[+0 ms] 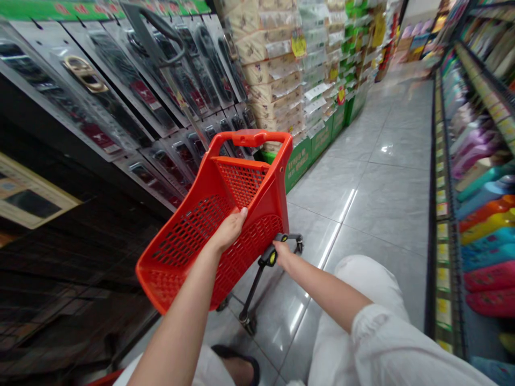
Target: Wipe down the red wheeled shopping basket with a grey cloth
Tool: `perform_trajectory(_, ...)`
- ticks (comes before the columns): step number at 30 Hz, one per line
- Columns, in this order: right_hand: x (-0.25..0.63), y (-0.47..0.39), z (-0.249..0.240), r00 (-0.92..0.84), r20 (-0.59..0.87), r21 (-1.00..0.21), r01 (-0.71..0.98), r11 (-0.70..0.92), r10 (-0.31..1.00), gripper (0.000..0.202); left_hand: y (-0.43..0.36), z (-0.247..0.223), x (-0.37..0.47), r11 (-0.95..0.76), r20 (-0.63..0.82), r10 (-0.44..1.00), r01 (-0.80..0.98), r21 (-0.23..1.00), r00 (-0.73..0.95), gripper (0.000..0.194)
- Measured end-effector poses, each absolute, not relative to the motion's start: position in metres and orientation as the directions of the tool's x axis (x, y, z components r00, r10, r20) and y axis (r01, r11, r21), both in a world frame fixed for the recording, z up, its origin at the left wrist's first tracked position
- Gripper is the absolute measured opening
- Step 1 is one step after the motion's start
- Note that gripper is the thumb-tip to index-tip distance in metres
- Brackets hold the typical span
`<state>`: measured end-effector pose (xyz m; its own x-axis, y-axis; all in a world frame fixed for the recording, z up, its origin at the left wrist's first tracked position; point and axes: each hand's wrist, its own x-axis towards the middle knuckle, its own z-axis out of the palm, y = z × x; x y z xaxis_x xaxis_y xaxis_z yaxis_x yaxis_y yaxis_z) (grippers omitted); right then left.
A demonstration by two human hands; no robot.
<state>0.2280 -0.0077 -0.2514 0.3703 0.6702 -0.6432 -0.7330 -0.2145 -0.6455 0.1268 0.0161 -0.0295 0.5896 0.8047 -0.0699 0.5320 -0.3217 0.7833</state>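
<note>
In front of me a red plastic shopping cart (161, 249) stands at an angle, with its grid basket opening toward the lower left. My left hand (232, 229) is closed over the basket's near side rim, thumb on top and fingers hidden behind the wall. Lower on the right, my right hand (282, 254) grips the black frame joint (267, 256) with its yellow-green oval mark, on the side of the cart. Black legs with caster wheels (248, 324) extend below the basket. The cart's red handle (248, 138) is on the far side.
Packaged belts (120, 69) hang on a rack at the left. Stacked tissue packs (273, 69) stand on green cartons (300, 165) behind the cart. A shelf of colourful bottles (486, 198) runs along the right. Grey tiled floor (362, 206) stretches down the aisle.
</note>
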Motion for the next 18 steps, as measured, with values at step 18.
perform_trajectory(18, 0.303, 0.039, -0.143, 0.653, -0.145, -0.791, -0.528, 0.309, 0.744, 0.039, 0.011, -0.023, 0.132, -0.354, -0.045, 0.826, 0.579, 0.735, 0.562, 0.094)
